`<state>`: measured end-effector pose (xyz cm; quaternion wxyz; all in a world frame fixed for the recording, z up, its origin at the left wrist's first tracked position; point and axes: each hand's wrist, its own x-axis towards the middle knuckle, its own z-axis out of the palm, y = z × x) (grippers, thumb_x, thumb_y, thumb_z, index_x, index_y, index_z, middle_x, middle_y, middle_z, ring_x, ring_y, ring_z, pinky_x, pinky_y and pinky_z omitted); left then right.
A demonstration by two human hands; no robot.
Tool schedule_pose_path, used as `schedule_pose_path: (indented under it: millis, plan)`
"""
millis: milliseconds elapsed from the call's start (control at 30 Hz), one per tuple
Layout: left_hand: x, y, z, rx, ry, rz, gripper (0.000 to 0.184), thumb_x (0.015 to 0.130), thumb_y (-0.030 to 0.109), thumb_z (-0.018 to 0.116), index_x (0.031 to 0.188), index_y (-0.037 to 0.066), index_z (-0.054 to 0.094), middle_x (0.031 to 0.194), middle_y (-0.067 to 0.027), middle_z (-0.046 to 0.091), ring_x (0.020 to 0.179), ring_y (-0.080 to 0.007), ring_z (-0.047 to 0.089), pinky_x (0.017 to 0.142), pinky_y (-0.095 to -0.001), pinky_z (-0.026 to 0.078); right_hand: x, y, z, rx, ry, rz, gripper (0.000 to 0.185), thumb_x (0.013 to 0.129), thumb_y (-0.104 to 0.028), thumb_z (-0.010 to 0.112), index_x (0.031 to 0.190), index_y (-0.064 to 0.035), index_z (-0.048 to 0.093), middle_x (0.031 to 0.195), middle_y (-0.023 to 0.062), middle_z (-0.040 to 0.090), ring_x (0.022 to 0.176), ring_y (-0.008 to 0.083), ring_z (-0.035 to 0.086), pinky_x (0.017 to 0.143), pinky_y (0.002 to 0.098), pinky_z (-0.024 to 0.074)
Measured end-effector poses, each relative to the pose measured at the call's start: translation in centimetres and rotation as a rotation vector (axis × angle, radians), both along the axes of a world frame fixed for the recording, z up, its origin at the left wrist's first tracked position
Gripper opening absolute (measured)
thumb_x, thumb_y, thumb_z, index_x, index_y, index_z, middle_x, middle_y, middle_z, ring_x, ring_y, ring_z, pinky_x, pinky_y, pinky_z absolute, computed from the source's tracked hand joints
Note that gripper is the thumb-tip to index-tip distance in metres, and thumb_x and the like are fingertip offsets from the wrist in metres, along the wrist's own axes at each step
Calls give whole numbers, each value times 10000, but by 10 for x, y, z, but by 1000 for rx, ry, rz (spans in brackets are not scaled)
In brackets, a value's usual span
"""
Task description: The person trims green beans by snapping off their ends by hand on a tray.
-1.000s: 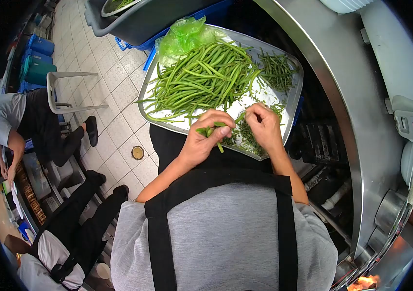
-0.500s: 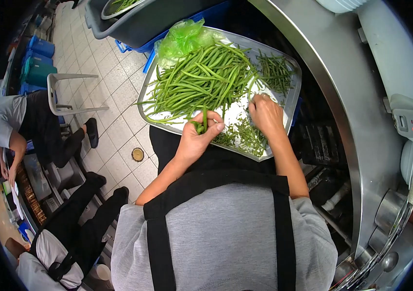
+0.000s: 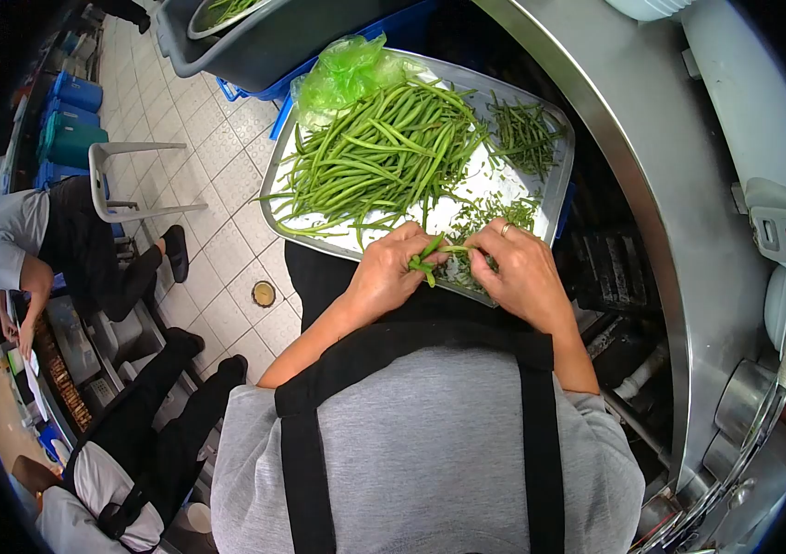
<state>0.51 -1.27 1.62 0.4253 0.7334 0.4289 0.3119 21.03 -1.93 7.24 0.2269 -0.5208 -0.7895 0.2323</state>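
My left hand (image 3: 391,265) is closed around a few green beans (image 3: 426,266), whose ends stick out past the fingertips. Pinched between the fingers of my right hand (image 3: 520,272) is the tip of a pale green bean (image 3: 453,248) that reaches across from the left hand. Both hands are above the near edge of a metal tray (image 3: 561,175). On it lies a large heap of long green beans (image 3: 379,152), with short bean trimmings (image 3: 499,212) near my right hand. A smaller pile of darker, thinner beans (image 3: 524,137) lies at the far right.
A green plastic bag (image 3: 342,72) lies on the tray's far left corner. Beyond stands a grey tub (image 3: 268,46). A steel counter (image 3: 633,138) curves along the right. At left are a white chair (image 3: 134,148) and two people, one (image 3: 10,231) bending forward.
My right hand has moved from the far side of the trimmings back toward me and now meets the left hand at a bean. My left hand has shifted slightly right.
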Motion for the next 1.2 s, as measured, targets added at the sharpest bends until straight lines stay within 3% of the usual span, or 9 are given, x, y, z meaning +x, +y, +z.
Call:
schedule_pose_path:
  millis: [67, 200, 233, 400, 667, 967, 1067, 1167, 1200]
  plan:
    - [0, -2, 0, -12, 6, 5, 219, 764, 6, 707, 978, 38, 678, 792, -125, 590, 743, -312, 603, 659, -375, 491, -4, 2, -7, 20, 77, -63, 42, 806, -19, 620, 846, -20, 632, 780, 112, 595, 678, 261, 608, 609, 355, 482]
    - [3, -4, 3, -130, -70, 17, 123, 850, 98, 696, 915, -1, 664, 772, -73, 598, 710, -193, 578, 658, -308, 465, 4, 11, -19, 10, 342, -323, 54, 811, -16, 604, 861, -24, 624, 769, 117, 577, 636, 265, 588, 569, 352, 463]
    - [3, -5, 0, -186, -123, 50, 123, 866, 109, 683, 915, -2, 659, 768, -62, 598, 696, -173, 570, 646, -298, 459, 8, 14, -14, 12, 321, -353, 110, 819, 32, 586, 900, -14, 645, 756, 63, 581, 645, 100, 544, 590, 260, 441]
    - [-5, 5, -1, -533, -513, 224, 195, 945, 204, 622, 978, 12, 636, 739, 14, 557, 602, -38, 457, 555, -202, 375, 13, 13, -21, 16, 56, -205, 187, 859, -37, 605, 1032, -33, 677, 906, 103, 628, 811, 231, 619, 710, 315, 487]
    - [-7, 8, -5, -452, -601, 338, 175, 941, 171, 623, 973, 0, 641, 736, 13, 568, 603, -47, 458, 558, -202, 384, -3, 4, -30, -361, 256, 17, 178, 890, -106, 591, 1008, -1, 673, 892, 121, 639, 813, 265, 621, 729, 347, 488]
    - [-5, 4, 1, -430, -566, 371, 150, 932, 160, 637, 951, 12, 649, 724, 28, 560, 601, -42, 452, 547, -200, 378, -10, 2, -34, -86, 183, -2, 110, 824, -37, 614, 895, 23, 672, 746, 95, 613, 651, 224, 593, 613, 310, 468]
    - [-5, 1, 4, -389, -571, 341, 146, 933, 157, 635, 944, 12, 645, 735, 17, 566, 611, -50, 462, 557, -207, 387, -9, 5, -46, -118, 306, -110, 92, 843, -26, 578, 854, 6, 663, 732, 60, 613, 602, 144, 554, 557, 261, 434]
    - [-6, -1, 9, -321, -617, 323, 150, 931, 161, 636, 950, 13, 637, 761, 1, 577, 630, -62, 479, 570, -215, 398, 10, 22, -74, -474, 806, -321, 117, 847, -32, 548, 819, -26, 661, 647, 10, 559, 538, 100, 481, 516, 242, 390]
    - [-9, 0, 9, -313, -628, 338, 152, 930, 163, 638, 954, 13, 634, 775, -4, 581, 638, -66, 485, 575, -218, 401, 9, 30, -67, -410, 744, -397, 129, 871, -73, 556, 811, -30, 661, 657, -23, 549, 558, 42, 410, 517, 213, 343]
